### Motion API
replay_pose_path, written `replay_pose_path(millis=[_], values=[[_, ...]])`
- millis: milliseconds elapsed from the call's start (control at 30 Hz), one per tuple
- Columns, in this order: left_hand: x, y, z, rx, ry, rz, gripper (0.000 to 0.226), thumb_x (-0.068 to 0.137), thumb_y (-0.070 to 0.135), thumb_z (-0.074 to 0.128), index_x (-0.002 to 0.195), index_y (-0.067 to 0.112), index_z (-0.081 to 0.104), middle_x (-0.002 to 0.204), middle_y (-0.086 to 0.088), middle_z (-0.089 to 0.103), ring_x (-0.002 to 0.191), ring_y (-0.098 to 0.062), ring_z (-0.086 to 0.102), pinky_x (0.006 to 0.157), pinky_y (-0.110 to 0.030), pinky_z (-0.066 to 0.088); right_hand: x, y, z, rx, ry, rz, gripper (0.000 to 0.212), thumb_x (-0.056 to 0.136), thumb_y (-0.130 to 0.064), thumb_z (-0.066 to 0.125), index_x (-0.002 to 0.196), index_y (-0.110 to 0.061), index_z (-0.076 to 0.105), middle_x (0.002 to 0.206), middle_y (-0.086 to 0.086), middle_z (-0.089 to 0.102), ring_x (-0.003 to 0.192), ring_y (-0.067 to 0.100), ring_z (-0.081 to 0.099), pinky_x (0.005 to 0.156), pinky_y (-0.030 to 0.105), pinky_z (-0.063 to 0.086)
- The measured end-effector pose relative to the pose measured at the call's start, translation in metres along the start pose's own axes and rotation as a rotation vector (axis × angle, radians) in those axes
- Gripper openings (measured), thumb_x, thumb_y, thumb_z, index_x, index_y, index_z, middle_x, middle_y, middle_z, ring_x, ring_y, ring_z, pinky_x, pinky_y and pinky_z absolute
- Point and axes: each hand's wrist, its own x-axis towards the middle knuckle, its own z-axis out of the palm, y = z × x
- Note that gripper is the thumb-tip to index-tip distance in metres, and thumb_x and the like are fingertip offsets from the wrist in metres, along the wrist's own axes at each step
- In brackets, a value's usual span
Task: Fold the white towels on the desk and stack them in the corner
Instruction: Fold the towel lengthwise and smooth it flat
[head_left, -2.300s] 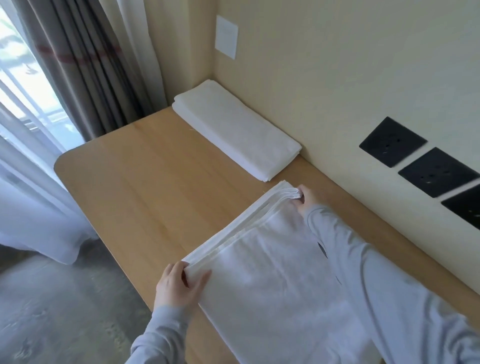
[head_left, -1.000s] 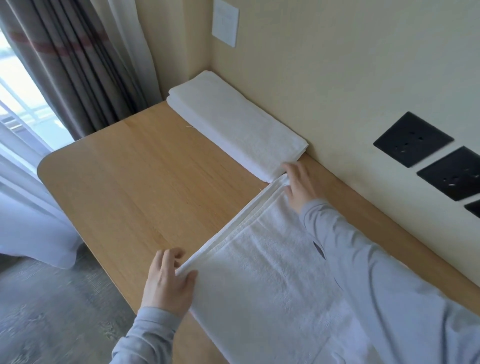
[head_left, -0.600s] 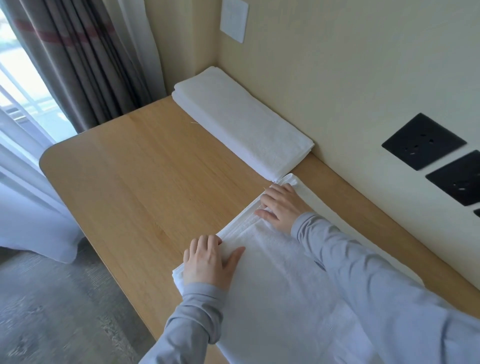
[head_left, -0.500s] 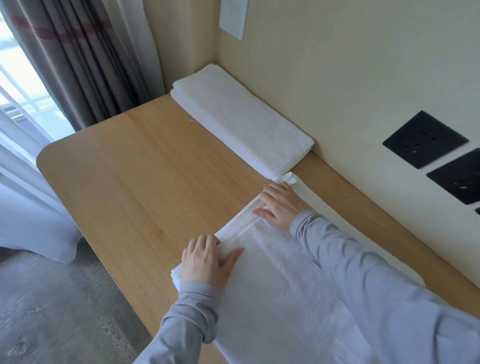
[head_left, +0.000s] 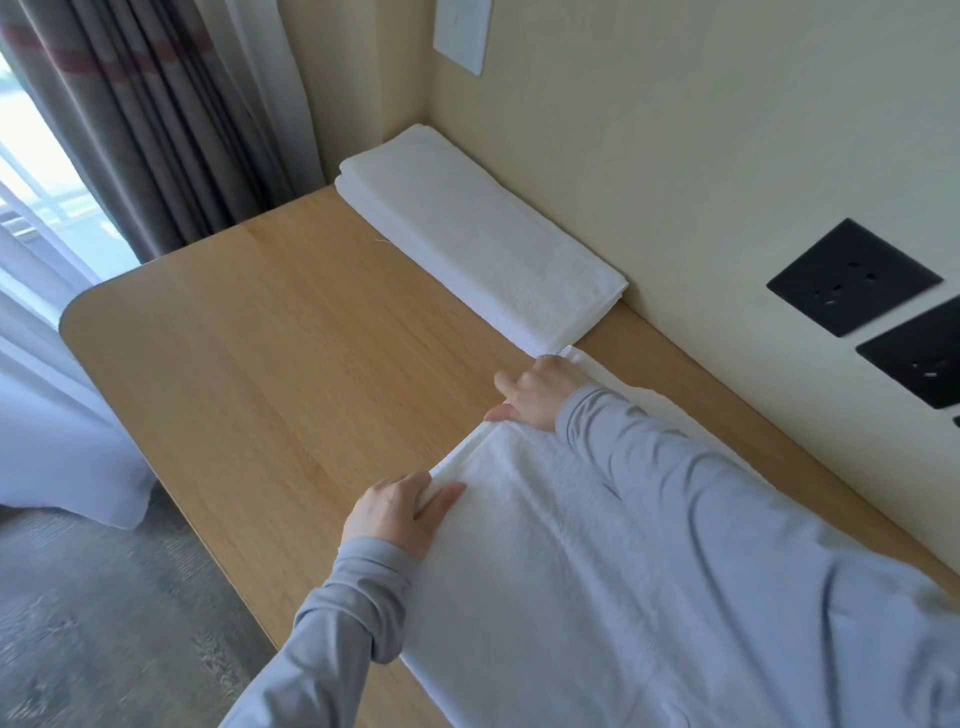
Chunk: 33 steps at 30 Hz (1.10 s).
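A large white towel (head_left: 571, 582) lies spread over the near right part of the wooden desk (head_left: 291, 364), with a doubled edge along its far left side. My left hand (head_left: 397, 512) grips the near end of that edge, thumb on top and fingers curled round it. My right hand (head_left: 540, 395) pinches the far end of the same edge with curled fingers. A folded white towel stack (head_left: 467, 234) lies against the wall in the desk's far corner, its near end almost touching the towel I hold.
Grey curtains (head_left: 156, 130) and a sheer white curtain (head_left: 47, 389) hang past the desk's far and left edges. Black wall sockets (head_left: 852, 278) sit on the cream wall at the right, and a white switch plate (head_left: 462, 31) higher up. Grey carpet lies below.
Both hands lay flat on the towel half a second ago; now their fingers curl round its doubled left edge. Before that, they brought the edge over and set it down.
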Motion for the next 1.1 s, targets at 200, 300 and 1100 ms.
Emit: replay_pose_path(millis=[200, 300, 1100], values=[[-0.012, -0.012, -0.011, 0.07, -0.066, -0.074, 0.055, 0.079, 0.063, 0.054, 0.054, 0.018, 0.033, 0.054, 0.003, 0.04, 0.054, -0.014, 0.038, 0.05, -0.024, 0.028, -0.007, 0.015, 0.012, 0.122, 0.138, 0.108, 0.054, 0.091, -0.062, 0.023, 0.075, -0.017, 0.047, 0.053, -0.008, 0.04, 0.056, 0.015, 0.042, 0.084, 0.032, 0.036], [-0.014, -0.023, -0.016, 0.081, -0.036, -0.076, 0.056, 0.083, 0.059, 0.051, 0.053, 0.017, 0.028, 0.048, 0.002, 0.033, 0.049, -0.014, 0.032, 0.045, -0.023, 0.024, -0.014, 0.034, 0.012, 0.176, 0.205, 0.121, 0.053, 0.095, -0.052, 0.035, 0.063, -0.014, 0.054, 0.058, -0.005, 0.051, 0.065, 0.017, 0.049, 0.086, 0.034, 0.037], [-0.058, 0.043, 0.009, 0.314, 0.165, 0.234, 0.049, 0.088, 0.024, 0.034, 0.122, 0.0, 0.06, 0.129, -0.017, 0.057, 0.121, -0.032, 0.053, 0.1, -0.047, 0.043, -0.07, -0.117, -0.012, 0.622, 0.521, 0.127, 0.039, 0.086, -0.003, 0.041, 0.12, 0.004, 0.059, 0.13, 0.015, 0.056, 0.126, 0.026, 0.05, 0.106, 0.038, 0.038]])
